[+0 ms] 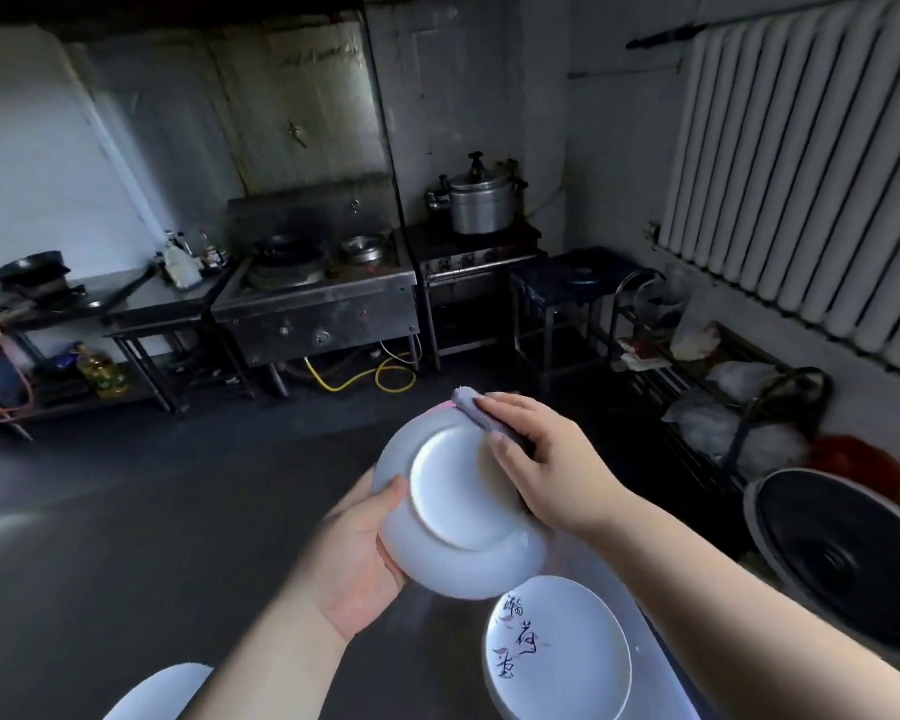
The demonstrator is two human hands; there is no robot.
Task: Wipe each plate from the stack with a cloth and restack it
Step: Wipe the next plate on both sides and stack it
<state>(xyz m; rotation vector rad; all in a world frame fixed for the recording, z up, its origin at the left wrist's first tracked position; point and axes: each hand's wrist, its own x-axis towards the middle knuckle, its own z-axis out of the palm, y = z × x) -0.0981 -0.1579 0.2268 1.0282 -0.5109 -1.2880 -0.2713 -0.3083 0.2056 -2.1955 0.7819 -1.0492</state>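
Left hand (357, 556) grips upturned plate (453, 517) by rim; right hand (536, 459) pinches cloth (476, 407) against it.

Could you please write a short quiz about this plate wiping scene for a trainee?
1. True or false: the held plate shows its underside to the camera.
2. Which hand presses the cloth on that plate? A) left hand B) right hand
3. Fill in: the plate with painted characters lies ____ the held plate in the picture.

Key
1. True: its foot ring faces the camera.
2. B: the right hand holds the cloth at the far rim; the left hand grips the near left edge.
3. Below, to the right.
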